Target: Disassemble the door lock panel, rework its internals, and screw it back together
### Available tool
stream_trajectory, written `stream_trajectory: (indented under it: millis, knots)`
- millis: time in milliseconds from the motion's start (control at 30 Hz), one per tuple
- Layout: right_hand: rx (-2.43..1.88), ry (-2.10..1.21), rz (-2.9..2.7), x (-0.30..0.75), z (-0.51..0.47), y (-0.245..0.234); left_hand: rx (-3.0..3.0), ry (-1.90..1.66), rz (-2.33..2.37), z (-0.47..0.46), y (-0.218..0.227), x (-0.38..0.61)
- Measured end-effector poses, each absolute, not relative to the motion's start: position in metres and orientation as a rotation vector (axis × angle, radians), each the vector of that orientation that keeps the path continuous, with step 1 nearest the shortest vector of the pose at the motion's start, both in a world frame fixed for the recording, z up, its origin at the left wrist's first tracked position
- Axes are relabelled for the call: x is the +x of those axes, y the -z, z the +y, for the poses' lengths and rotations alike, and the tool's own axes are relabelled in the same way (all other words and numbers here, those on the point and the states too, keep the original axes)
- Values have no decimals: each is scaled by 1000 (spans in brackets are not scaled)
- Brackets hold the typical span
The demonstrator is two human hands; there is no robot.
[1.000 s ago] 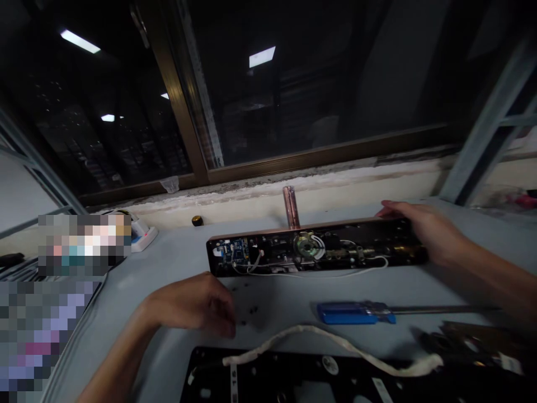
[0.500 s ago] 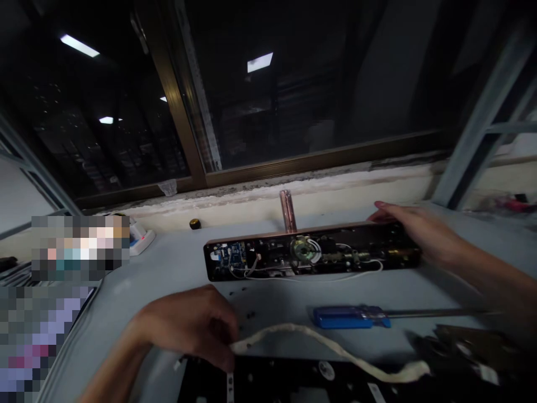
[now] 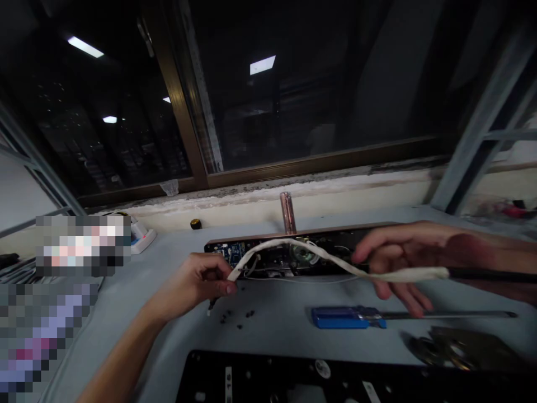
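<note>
1. The white cable [image 3: 289, 242] is arching between the 2 hands, passing in front of the long open case [image 3: 327, 232] in view; I cannot tell whether it is touching it.
2. The left hand [image 3: 197, 280] is pinching the cable near its left end, thumb and fingers closed, a short dark tip [image 3: 211, 305] hanging below.
3. The right hand [image 3: 406, 252] is lying open, fingers spread, the cable running across it without any clear grip.
4. The cable is looking light, bendy and soft-wrapped, probably not slippery; its dark tip is seeming the fragile spot, so the wrapping near either end is likely offering the safer hold.
5. Inside the case, the circuit board [image 3: 237, 252] is sitting exposed, and the thin wire [image 3: 335, 280] could be catching a sagging cable.
6. Bare table [image 3: 277, 330] is stretching towards the black plate [image 3: 260, 383], but loose screws [image 3: 250, 314] and the screwdriver [image 3: 348, 317] are lying there.
</note>
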State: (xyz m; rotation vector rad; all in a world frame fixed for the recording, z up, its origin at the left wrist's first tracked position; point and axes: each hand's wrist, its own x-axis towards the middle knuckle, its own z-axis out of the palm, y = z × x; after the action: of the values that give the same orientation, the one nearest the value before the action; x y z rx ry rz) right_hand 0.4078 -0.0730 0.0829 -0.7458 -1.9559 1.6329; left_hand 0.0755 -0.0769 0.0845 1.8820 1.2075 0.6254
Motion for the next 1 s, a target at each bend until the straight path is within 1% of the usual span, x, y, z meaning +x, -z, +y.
stream_trajectory:
  millis: [67,133,233,333,500,700,867,1000]
  knots:
    - [-720,-1799,-1870,409,-76,-82,1858,-681,1255,-74,-80,77]
    - [-801,-1845,-1856,407,-77,-81,1850,-733,1275,-72,-75,80]
    - [-953,-1704,-1789,398,-75,-81,1830,-795,1227,-71,-68,87]
    - [-930,-1475,-1618,388,-74,-84,1817,-801,1146,-71,-63,93]
    - [-870,-1277,-1433,388,-76,-93,2033,-573,1170,-75,-69,93]
    - [-862,-1187,-1430,400,-77,-99,2372,-330,1195,-74,-81,83]
    - [-810,-1218,-1454,409,-81,-99,2154,-162,1248,-75,-83,82]
    - [-924,-1352,-1559,421,-81,-95,1913,-176,1201,-73,-80,78]
